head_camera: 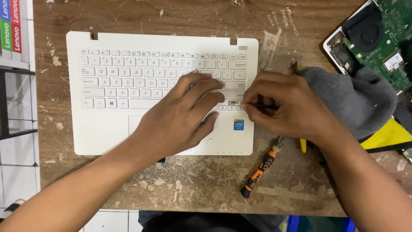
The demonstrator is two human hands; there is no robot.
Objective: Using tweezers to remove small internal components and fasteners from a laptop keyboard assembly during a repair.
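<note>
A worn, paint-flecked wooden counter (193,184) carries a white plastic laptop keyboard deck (107,133) near its far left part. A crumpled grey cloth (356,96) lies toward the right edge, beside an exposed green circuit board (386,38) at the far right corner. The left hand (180,116) rests flat, fingers spread, on the keys. The right hand (283,107) pinches a thin dark tool at the deck's right edge. An orange-and-black screwdriver (259,169) lies near the counter's front edge.
</note>
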